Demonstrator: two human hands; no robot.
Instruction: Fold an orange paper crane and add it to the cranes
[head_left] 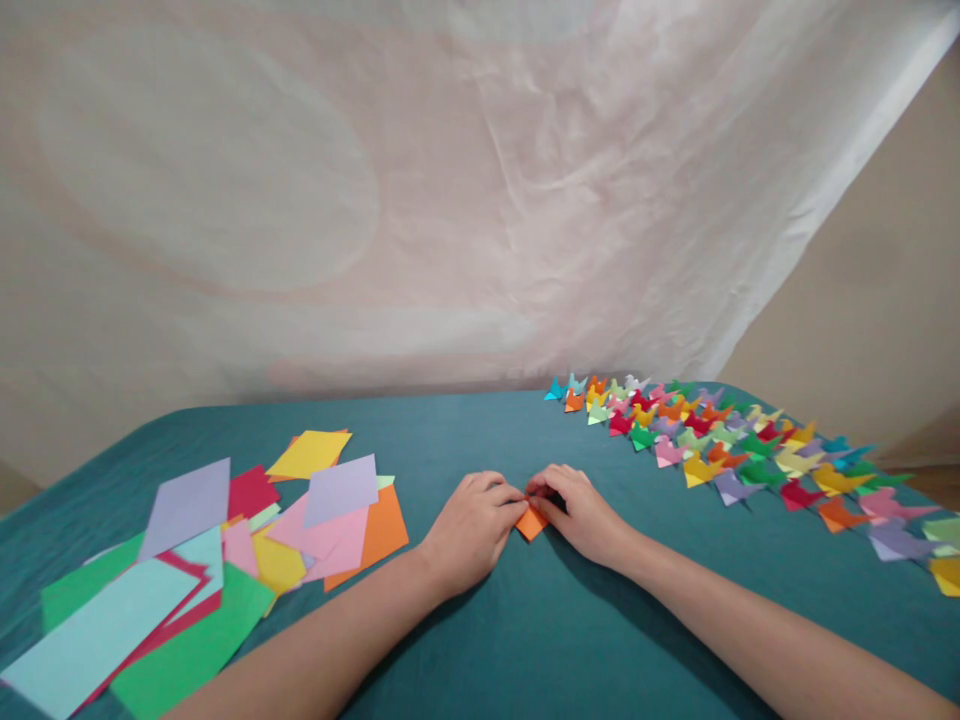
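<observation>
A small folded orange paper (532,522) lies on the teal tablecloth (480,620) near the middle of the table. My left hand (472,525) rests curled on the cloth, its fingertips pinching the paper's left side. My right hand (581,510) pinches the paper's right side, fingers pressed together over it. Most of the paper is hidden under my fingers; only a lower corner shows.
Several loose coloured paper sheets (225,540) lie spread at the left. Rows of several small folded paper figures (720,450) in many colours run along the right side to the table's edge. A creased pale cloth backdrop (375,200) hangs behind the table.
</observation>
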